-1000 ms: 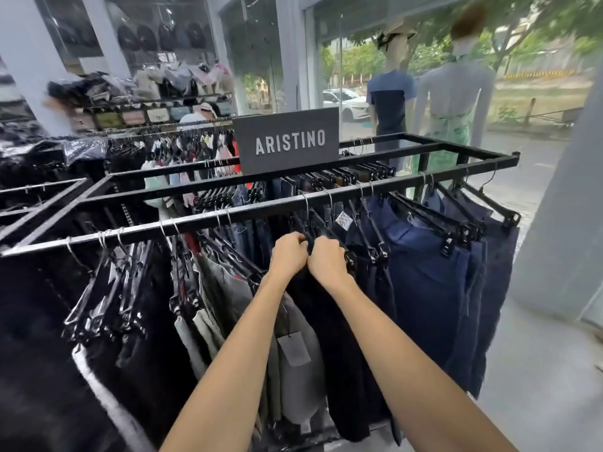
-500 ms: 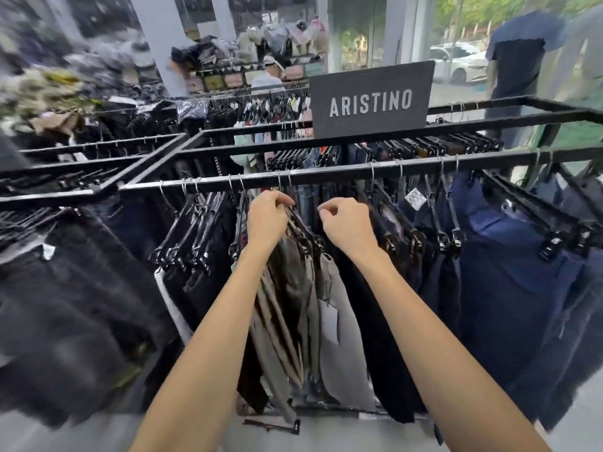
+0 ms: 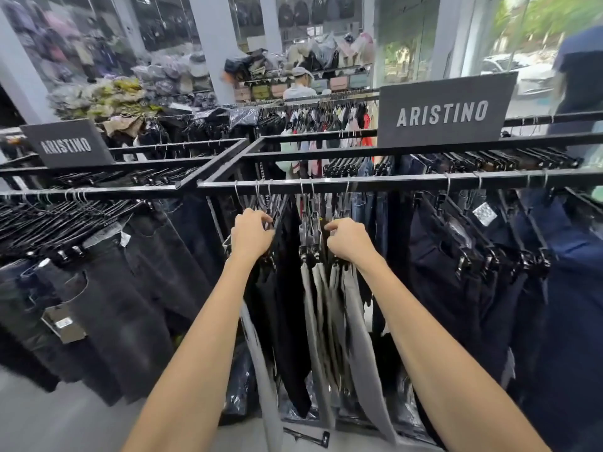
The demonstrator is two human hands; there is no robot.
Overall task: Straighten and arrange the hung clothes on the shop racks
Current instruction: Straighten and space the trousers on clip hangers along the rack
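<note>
A black metal rack rail (image 3: 408, 181) carries trousers on black clip hangers. My left hand (image 3: 251, 234) grips the hangers of the black trousers (image 3: 287, 321) near the rail's left end. My right hand (image 3: 347, 241) grips hangers just right of the grey trousers (image 3: 326, 321), which hang in the gap between both hands. Navy trousers (image 3: 473, 288) fill the rail to the right.
A second rack (image 3: 98, 190) on the left holds dark jeans (image 3: 107, 305). Two ARISTINO signs (image 3: 443, 112) stand on the racks. A loose black hanger (image 3: 306, 437) lies on the floor below. Further racks, piled clothes and a person are behind.
My view and both hands have shifted left along the rail, from the navy trousers to the black and grey ones. The hands have spread apart, opening a gap around the grey trousers.
</note>
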